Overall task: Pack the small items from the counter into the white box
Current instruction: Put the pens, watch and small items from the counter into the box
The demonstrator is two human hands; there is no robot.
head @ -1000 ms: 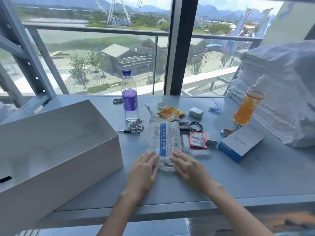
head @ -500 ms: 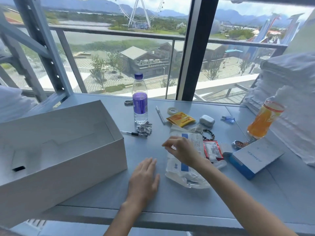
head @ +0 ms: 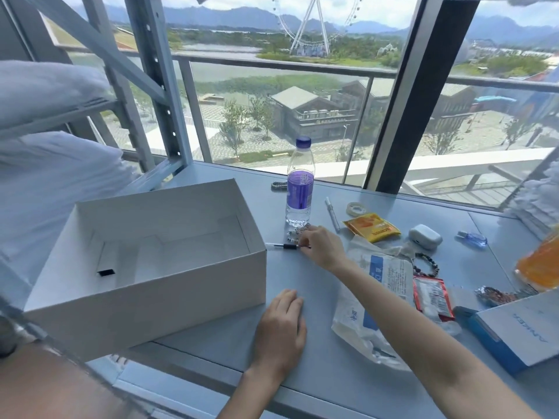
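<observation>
The open white box [head: 145,285] stands at the left of the grey counter [head: 302,276] with nothing inside it. My right hand [head: 322,247] reaches to the box's right side and its fingertips pinch the end of a black and clear pen [head: 282,245], beside a small metal chain [head: 298,231]. My left hand [head: 279,331] lies flat on the counter near the front edge, fingers straight. A clear mask packet [head: 375,297] lies under my right forearm. Further right lie a red sachet [head: 432,297], a bead bracelet [head: 426,265], a yellow snack packet [head: 372,230] and a white earbud case [head: 425,236].
A water bottle with a purple label [head: 299,189] stands behind the chain. A white pen [head: 332,217], a tape roll [head: 357,208], a small blue bottle [head: 475,239], an orange drink [head: 541,264] and a blue and white box [head: 514,331] lie around. White bedding [head: 45,182] fills the left.
My right hand let go of the mask packet and moved left to the pen by the box. My left hand stayed flat on the counter. The view turned left.
</observation>
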